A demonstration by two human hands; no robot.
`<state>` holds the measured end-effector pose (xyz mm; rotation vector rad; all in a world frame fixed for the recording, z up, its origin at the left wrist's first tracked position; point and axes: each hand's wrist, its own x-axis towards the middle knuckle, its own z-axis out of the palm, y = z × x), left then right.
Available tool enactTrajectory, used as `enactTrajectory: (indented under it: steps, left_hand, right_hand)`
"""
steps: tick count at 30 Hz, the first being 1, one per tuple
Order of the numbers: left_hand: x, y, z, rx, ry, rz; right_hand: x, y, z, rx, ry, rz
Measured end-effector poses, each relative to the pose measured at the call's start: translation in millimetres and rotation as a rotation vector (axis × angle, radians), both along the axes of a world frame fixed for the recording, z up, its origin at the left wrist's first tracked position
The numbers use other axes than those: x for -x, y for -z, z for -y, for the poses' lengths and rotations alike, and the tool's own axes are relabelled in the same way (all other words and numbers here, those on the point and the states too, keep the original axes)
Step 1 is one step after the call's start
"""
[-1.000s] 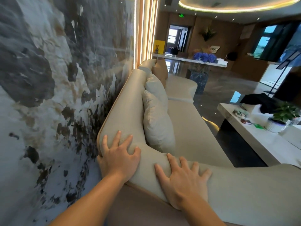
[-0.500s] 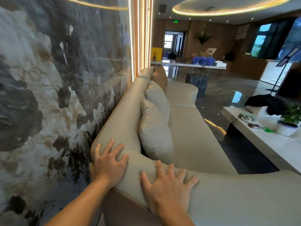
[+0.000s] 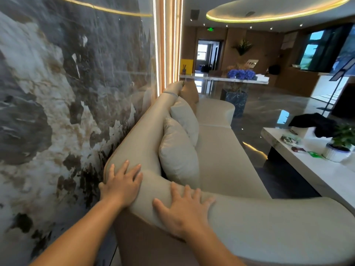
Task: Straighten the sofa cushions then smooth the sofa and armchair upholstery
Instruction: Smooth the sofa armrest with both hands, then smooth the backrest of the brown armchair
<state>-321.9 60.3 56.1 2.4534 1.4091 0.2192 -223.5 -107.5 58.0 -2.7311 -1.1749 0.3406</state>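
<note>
A long beige sofa (image 3: 217, 162) runs along the marble wall, seen from its near corner. My left hand (image 3: 123, 181) lies flat with fingers spread on the corner of the backrest. My right hand (image 3: 184, 210) lies flat, fingers spread, on top of the near armrest (image 3: 278, 223). Two pale cushions (image 3: 178, 158) (image 3: 185, 118) lean upright against the backrest, and a brown cushion (image 3: 190, 91) stands at the far end. Neither hand holds anything.
The dark marble wall (image 3: 57, 102) is close on the left. A white coffee table (image 3: 315, 169) with a potted plant (image 3: 342, 143), a black cloth (image 3: 315, 121) and small items stands right of the sofa. A glossy floor and a counter with blue flowers (image 3: 241, 73) lie beyond.
Both hands have slid slightly along the sofa's corner and armrest while staying flat on it. The view has tilted up a little.
</note>
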Motion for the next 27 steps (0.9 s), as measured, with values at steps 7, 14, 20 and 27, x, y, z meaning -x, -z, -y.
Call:
enactTrajectory:
  steps: [7,14,20,27]
  left_hand:
    - [4,-116,126,0.001,0.319,-0.399]
    - [88,-276,321,-0.016,0.513,-0.630]
    - [137,-377,544,-0.002,0.837,-0.576]
    - [176,-394,830,0.015,1.360,-0.188]
  right_hand:
    - [15,-86,90,0.121,-0.173,-0.049]
    - [113,-307,294,0.086,-0.018,-0.041]
    - [211,-417,539,0.165,0.166,-0.109]
    - [307,-412,862,0.102,0.619,-0.095]
